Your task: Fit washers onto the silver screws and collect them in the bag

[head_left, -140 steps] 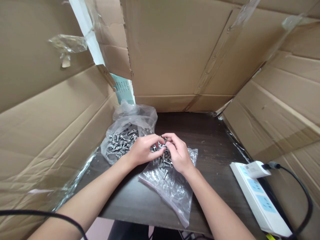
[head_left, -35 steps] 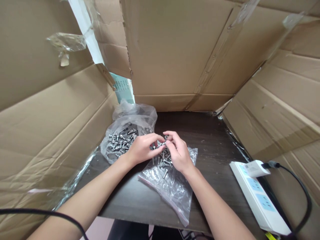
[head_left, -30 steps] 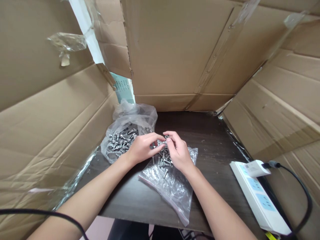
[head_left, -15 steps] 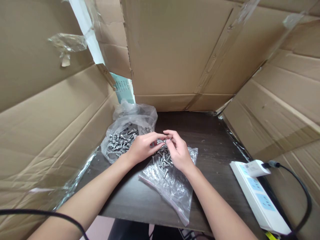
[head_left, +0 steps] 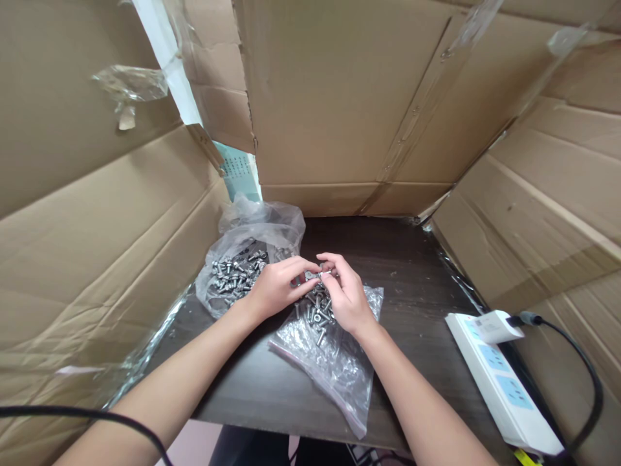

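My left hand (head_left: 278, 287) and my right hand (head_left: 345, 295) meet fingertip to fingertip above a flat clear plastic bag (head_left: 334, 362) on the dark table (head_left: 412, 285). Both pinch a small metal screw (head_left: 317, 276) between them, fingers curled. Under the hands lies a small pile of loose screws (head_left: 317, 314) on the flat bag. Left of my left hand, an open crumpled clear bag (head_left: 252, 236) holds several more screws (head_left: 233, 277).
Cardboard walls (head_left: 349, 97) enclose the table on the left, back and right. A white power strip (head_left: 504, 382) with a white plug and black cable (head_left: 589, 375) lies at the right front. Another black cable (head_left: 77, 417) crosses the lower left.
My hands have stayed in the same place; only the fingertips have shifted slightly around the screw. The bags and piles have not moved.
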Available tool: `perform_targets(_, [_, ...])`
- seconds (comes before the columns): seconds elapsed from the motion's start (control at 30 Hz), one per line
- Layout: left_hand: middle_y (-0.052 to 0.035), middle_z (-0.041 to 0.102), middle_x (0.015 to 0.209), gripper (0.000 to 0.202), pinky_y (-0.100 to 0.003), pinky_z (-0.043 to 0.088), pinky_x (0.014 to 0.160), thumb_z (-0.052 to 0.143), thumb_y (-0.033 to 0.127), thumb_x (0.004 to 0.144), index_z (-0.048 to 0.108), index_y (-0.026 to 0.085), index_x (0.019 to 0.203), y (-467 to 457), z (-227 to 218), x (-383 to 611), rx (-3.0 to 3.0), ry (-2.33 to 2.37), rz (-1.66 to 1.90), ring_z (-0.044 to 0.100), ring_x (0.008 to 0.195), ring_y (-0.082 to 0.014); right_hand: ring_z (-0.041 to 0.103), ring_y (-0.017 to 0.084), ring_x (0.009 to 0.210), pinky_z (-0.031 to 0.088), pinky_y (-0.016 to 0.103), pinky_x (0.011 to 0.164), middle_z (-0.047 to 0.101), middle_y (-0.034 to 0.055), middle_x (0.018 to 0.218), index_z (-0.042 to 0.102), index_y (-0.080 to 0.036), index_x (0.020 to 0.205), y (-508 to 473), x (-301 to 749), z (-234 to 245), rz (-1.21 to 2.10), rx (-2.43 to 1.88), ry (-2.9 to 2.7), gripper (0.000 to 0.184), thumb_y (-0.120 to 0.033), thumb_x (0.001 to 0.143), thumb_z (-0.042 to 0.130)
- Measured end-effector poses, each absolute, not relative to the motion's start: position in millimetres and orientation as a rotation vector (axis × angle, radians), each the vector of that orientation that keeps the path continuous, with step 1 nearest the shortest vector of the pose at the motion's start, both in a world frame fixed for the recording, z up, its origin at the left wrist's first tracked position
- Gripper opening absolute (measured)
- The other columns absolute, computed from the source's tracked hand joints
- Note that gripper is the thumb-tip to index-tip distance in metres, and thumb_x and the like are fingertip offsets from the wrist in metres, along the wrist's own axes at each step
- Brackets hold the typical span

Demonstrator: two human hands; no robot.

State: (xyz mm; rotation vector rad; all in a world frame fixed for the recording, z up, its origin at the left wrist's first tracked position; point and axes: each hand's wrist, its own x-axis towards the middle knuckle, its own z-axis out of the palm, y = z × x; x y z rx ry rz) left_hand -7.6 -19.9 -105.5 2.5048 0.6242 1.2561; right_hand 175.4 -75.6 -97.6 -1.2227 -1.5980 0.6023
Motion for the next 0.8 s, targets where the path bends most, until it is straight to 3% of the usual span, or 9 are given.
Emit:
perform_targets(0.07, [-0.0037, 0.074, 0.096, 0.014, -0.021, 0.054, 0.068, 0.069, 0.024, 0.099, 0.071, 0.017, 0.111, -19.8, -105.9, -7.4, 2.506, 0.623, 1.255, 0.067, 0.071, -0.0101, 0.063, 0.017, 0.087, 0.05, 0.028, 0.08, 0.065, 0.0051, 0.1, 0.064, -0.017, 0.124, -75.7, 175.7, -97.6, 0.597, -1.198, -1.605, 0.033, -0.023, 0.095, 0.049])
perform_targets(0.23, [-0.0031, 0.074, 0.095, 0.012, -0.02, 0.053, 0.068, 0.068, 0.022, 0.099, 0.071, 0.016, 0.11, -19.5, -105.5, -7.5, 2.505, 0.607, 1.266, 0.067, 0.072, -0.0096, 0.059, 0.015, 0.073, 0.047, 0.028, 0.073, 0.062, 0.0016, 0.085, 0.064, -0.017, 0.123, -76.0, 176.5, -96.3, 0.594, -1.25, -1.617, 0.031, -0.029, 0.101, 0.046])
perform_targets(0.37, [-0.0032, 0.073, 0.093, 0.013, -0.021, 0.054, 0.068, 0.067, 0.024, 0.1, 0.071, 0.016, 0.11, -20.5, -103.7, -7.5, 2.514, 0.602, 1.263, 0.066, 0.071, -0.0098, 0.061, 0.016, 0.08, 0.049, 0.028, 0.076, 0.065, 0.0041, 0.094, 0.063, -0.017, 0.124, -76.2, 176.6, -95.7, 0.576, -1.225, -1.615, 0.031, -0.026, 0.098, 0.048])
perform_targets(0.53, [-0.0022, 0.072, 0.089, 0.013, -0.02, 0.053, 0.067, 0.068, 0.024, 0.1, 0.071, 0.016, 0.11, -21.9, -102.1, -7.0, 2.526, 0.601, 1.26, 0.066, 0.07, -0.0096, 0.057, 0.014, 0.067, 0.044, 0.027, 0.067, 0.062, 0.0008, 0.08, 0.064, -0.018, 0.122, -77.3, 175.9, -96.0, 0.603, -1.273, -1.628, 0.031, -0.032, 0.103, 0.045])
perform_targets(0.7, [-0.0045, 0.075, 0.095, 0.014, -0.021, 0.054, 0.066, 0.065, 0.026, 0.102, 0.071, 0.016, 0.11, -20.1, -103.8, -7.2, 2.524, 0.607, 1.266, 0.067, 0.07, -0.0099, 0.062, 0.015, 0.077, 0.048, 0.028, 0.071, 0.065, 0.0039, 0.092, 0.064, -0.018, 0.122, -77.7, 175.0, -94.8, 0.599, -1.227, -1.619, 0.03, -0.028, 0.099, 0.048])
perform_targets(0.8, [-0.005, 0.075, 0.095, 0.015, -0.021, 0.055, 0.067, 0.065, 0.026, 0.102, 0.072, 0.016, 0.111, -19.3, -103.9, -7.2, 2.533, 0.593, 1.28, 0.068, 0.071, -0.0102, 0.059, 0.015, 0.07, 0.046, 0.028, 0.07, 0.063, 0.0016, 0.082, 0.064, -0.018, 0.121, -77.6, 174.9, -94.5, 0.595, -1.256, -1.635, 0.03, -0.03, 0.102, 0.045])
